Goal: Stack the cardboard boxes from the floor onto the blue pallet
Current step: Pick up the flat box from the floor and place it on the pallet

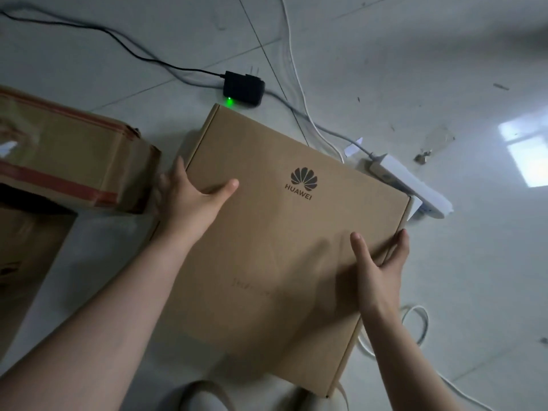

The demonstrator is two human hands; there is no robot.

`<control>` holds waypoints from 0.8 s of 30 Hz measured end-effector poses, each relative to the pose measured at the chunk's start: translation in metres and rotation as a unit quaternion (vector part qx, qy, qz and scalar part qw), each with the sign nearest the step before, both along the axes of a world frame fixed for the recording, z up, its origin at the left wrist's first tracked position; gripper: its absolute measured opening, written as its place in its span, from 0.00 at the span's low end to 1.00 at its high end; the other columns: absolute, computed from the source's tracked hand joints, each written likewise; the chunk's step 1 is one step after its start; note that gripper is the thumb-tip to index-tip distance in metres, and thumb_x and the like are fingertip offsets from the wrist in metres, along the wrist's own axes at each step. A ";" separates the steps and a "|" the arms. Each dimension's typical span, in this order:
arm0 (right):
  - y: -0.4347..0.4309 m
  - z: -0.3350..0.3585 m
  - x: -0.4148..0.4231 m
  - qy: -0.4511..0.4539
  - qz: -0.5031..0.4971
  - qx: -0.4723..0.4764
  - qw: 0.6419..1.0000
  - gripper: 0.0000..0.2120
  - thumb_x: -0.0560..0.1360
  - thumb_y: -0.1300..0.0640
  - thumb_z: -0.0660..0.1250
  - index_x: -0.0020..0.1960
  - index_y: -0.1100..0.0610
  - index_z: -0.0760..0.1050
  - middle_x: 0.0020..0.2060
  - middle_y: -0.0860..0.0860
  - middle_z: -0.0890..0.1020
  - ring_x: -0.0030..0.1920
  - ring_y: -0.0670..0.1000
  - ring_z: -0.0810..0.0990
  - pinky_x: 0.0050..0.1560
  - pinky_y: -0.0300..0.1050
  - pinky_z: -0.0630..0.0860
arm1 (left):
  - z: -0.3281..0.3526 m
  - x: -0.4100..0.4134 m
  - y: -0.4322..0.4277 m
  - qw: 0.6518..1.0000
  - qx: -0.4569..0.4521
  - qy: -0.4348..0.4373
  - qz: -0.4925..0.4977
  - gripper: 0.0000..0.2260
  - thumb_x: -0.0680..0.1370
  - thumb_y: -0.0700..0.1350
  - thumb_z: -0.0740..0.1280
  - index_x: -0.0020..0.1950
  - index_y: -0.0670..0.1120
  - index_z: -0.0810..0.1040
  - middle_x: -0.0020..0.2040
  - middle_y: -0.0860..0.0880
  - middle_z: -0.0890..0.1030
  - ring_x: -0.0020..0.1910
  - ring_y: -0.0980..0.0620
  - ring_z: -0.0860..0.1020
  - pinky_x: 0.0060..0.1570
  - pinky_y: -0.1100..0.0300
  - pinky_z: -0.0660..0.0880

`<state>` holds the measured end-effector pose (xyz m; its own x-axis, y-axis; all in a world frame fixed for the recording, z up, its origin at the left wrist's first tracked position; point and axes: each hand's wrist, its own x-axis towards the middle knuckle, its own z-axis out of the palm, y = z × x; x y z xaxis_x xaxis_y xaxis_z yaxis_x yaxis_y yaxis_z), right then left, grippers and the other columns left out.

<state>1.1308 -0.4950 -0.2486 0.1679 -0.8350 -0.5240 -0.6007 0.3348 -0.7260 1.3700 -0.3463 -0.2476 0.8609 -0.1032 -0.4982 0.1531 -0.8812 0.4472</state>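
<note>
We looked down on a pale tiled floor (415, 69). Over it, filling the middle of the view, was the big flat cardboard box (281, 247) with a HUAWEI logo; we could not tell whether it rested on the floor or was raised off it. To its left sat a taped box (74, 161) with red stripes, near but apart, and another brown box (26, 247) at the lower left edge. Our left hand (189, 203) gripped the flat box's left edge, thumb spread across the top and fingers curled round the side. Our right hand (379, 268) gripped the right edge, thumb on top and fingers over the rim. Behind the box's right corner lay a white power strip (415, 185). Just past its far corner sat a black adapter (243, 87) with a green light, its black cable (178, 66) running to the upper left.
</note>
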 end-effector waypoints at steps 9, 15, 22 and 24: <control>-0.014 0.058 0.037 -0.021 0.051 -0.048 0.997 0.48 0.70 0.41 0.73 0.80 0.44 0.49 0.78 0.39 0.59 0.75 0.40 0.59 0.72 0.40 0.58 | 0.057 0.015 0.017 0.997 -0.027 -0.057 0.040 0.50 0.63 0.64 0.75 0.77 0.56 0.53 0.75 0.44 0.59 0.74 0.40 0.56 0.71 0.38 0.54; -0.022 0.124 0.061 -0.063 0.085 -0.060 0.993 0.46 0.69 0.41 0.72 0.79 0.41 0.50 0.74 0.33 0.61 0.69 0.33 0.63 0.61 0.28 0.59 | 0.120 0.014 0.040 0.991 -0.055 -0.047 0.109 0.51 0.64 0.63 0.76 0.77 0.58 0.49 0.77 0.45 0.58 0.76 0.38 0.55 0.71 0.35 0.57; -0.055 0.280 0.113 -0.100 0.143 -0.111 0.978 0.40 0.73 0.50 0.69 0.79 0.43 0.53 0.76 0.38 0.63 0.72 0.39 0.66 0.69 0.35 0.64 | 0.266 0.036 0.040 0.977 -0.111 -0.109 0.147 0.47 0.65 0.62 0.76 0.77 0.57 0.53 0.75 0.45 0.59 0.75 0.39 0.58 0.69 0.37 0.62; -0.067 0.345 0.135 -0.124 0.168 -0.129 0.969 0.40 0.70 0.49 0.66 0.79 0.43 0.53 0.74 0.35 0.64 0.66 0.31 0.67 0.59 0.23 0.62 | 0.328 0.046 0.038 0.968 -0.148 -0.122 0.162 0.47 0.65 0.62 0.76 0.77 0.58 0.52 0.75 0.45 0.59 0.74 0.40 0.60 0.69 0.37 0.62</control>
